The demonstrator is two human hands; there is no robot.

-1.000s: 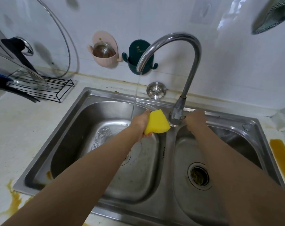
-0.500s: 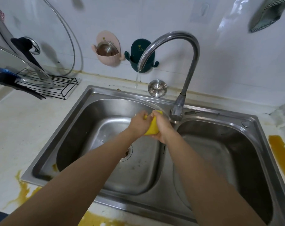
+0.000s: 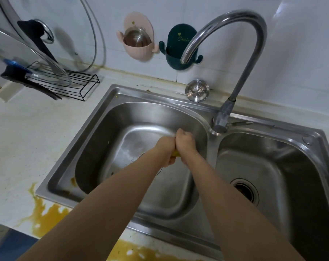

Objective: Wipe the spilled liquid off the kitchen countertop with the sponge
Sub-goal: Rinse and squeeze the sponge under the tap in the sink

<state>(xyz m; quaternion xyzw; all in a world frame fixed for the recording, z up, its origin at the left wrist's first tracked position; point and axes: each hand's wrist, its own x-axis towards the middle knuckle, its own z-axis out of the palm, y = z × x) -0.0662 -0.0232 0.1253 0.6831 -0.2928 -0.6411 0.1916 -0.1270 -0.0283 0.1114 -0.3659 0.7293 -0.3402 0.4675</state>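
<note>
Fingers of both hands curl tight round the sponge (image 3: pixel 175 153): I see my left hand (image 3: pixel 166 149) and right hand (image 3: pixel 184 143) pressed together over the left basin of the sink (image 3: pixel 110 117), with only a yellow sliver of sponge showing between them, the rest hidden. The faucet (image 3: pixel 233 53) arches above, well apart from the hands. Orange-brown spilled liquid (image 3: pixel 46 217) lies on the pale countertop (image 3: pixel 28 132) along the sink's near rim, partly cut off by my forearms and the bottom edge
</note>
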